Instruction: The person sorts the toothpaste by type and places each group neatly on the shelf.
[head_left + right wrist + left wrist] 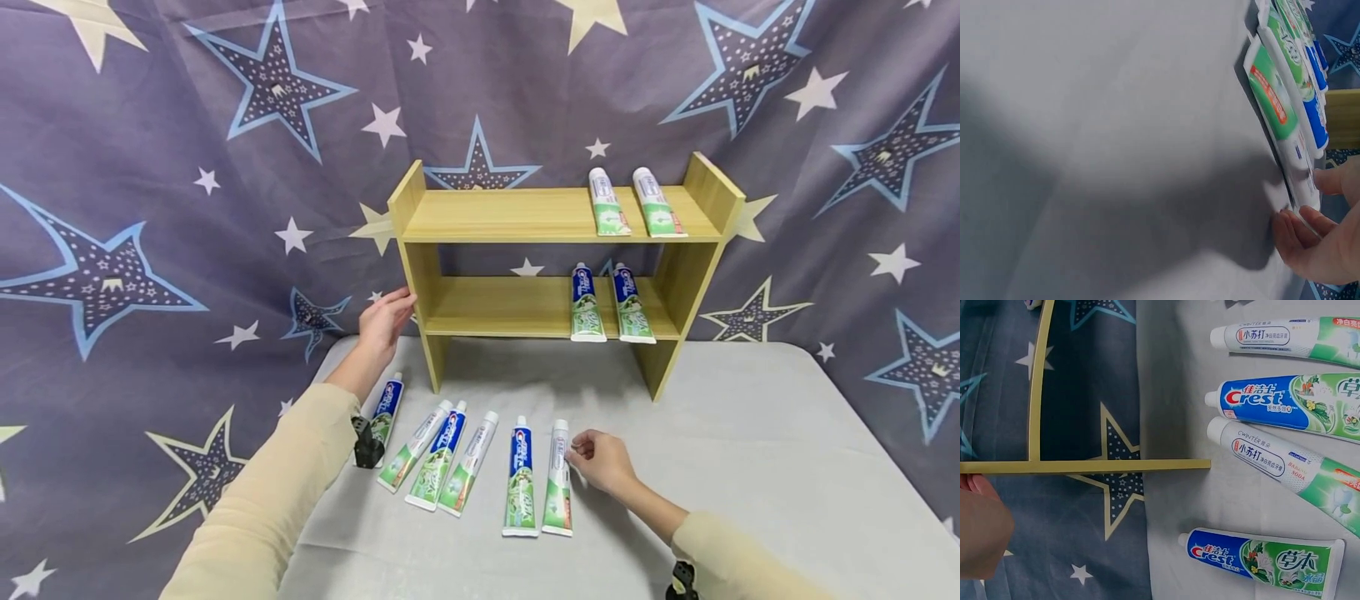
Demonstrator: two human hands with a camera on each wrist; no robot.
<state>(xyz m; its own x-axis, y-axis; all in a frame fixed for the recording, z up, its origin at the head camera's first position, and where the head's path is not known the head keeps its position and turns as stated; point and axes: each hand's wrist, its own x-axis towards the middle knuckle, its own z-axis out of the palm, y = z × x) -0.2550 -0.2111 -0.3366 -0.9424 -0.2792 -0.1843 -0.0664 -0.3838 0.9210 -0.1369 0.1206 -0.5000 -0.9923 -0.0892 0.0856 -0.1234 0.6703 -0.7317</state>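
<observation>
My left hand (386, 323) rests its extended fingers against the outer left side of a wooden two-tier shelf (495, 217); the left wrist view shows only part of this hand (985, 531) at the panel. My right hand (602, 462) is at the right edge of a white-and-green toothpaste tube (558, 483), near its cap end. Its fingers are loosely bent, with thumb and fingers apart beside the tube in the right wrist view (1316, 231). Left of that tube lies a blue-and-green Crest toothpaste tube (521, 483). Whether the right fingertips touch the tube is hard to see.
Further left on the grey tabletop (750, 467) lie several more tubes, among them a Crest tube (438, 462) between two white-and-green ones. Another Crest tube (386, 408) is partly behind my left wrist. Two white-and-green tubes (609, 204) lie on the upper shelf, two Crest tubes (587, 304) below.
</observation>
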